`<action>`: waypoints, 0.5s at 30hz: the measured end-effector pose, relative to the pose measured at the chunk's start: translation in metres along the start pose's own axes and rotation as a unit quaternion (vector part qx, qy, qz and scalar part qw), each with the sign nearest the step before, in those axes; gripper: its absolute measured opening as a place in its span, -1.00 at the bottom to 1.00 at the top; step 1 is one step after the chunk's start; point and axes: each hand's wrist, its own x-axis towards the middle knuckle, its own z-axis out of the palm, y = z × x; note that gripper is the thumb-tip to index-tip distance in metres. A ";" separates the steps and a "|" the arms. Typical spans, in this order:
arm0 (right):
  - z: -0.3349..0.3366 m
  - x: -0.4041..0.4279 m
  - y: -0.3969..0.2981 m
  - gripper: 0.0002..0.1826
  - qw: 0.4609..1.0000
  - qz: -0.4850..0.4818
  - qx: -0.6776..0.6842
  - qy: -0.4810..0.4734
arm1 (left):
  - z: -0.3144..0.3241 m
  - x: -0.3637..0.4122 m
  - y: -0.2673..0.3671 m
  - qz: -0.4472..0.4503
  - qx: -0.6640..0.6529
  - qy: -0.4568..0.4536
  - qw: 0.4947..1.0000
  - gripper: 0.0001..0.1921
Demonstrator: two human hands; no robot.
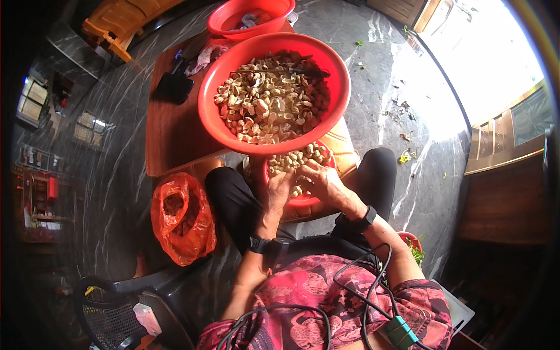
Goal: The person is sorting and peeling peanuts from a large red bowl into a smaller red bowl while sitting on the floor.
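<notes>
My left hand point(280, 189) and my right hand point(322, 180) meet over a small red plastic basin point(306, 201) of unshelled peanuts point(313, 152). Their fingertips come together at its middle; whatever lies between them is too small to make out, perhaps a peanut. Just beyond, a large red plastic basin point(210, 118) full of peanut shells point(267, 105) overhangs the small one. A dark thin stick-like tool lies across the shells. Each wrist wears a black band.
A wooden table point(175, 135) at the left bears a black object point(173, 87) and a cloth point(210, 54). Another red basin point(251, 33) stands behind. An open red plastic bag point(183, 245) of reddish kernels sits left of my knee, near a black chair point(118, 286). Leaf scraps litter the floor point(372, 96).
</notes>
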 end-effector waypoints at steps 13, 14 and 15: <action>0.005 -0.019 -0.015 -0.86 0.771 0.300 0.561 0.041 | 0.004 -0.029 0.010 0.069 -0.162 -0.005 0.984 -0.89; 0.007 -0.019 -0.018 -0.86 0.776 0.291 0.558 0.043 | 0.005 -0.031 0.010 0.074 -0.156 -0.002 0.985 -0.91; 0.009 -0.019 -0.019 -0.86 0.776 0.291 0.557 0.044 | 0.006 -0.031 0.010 0.074 -0.156 -0.003 0.985 -0.91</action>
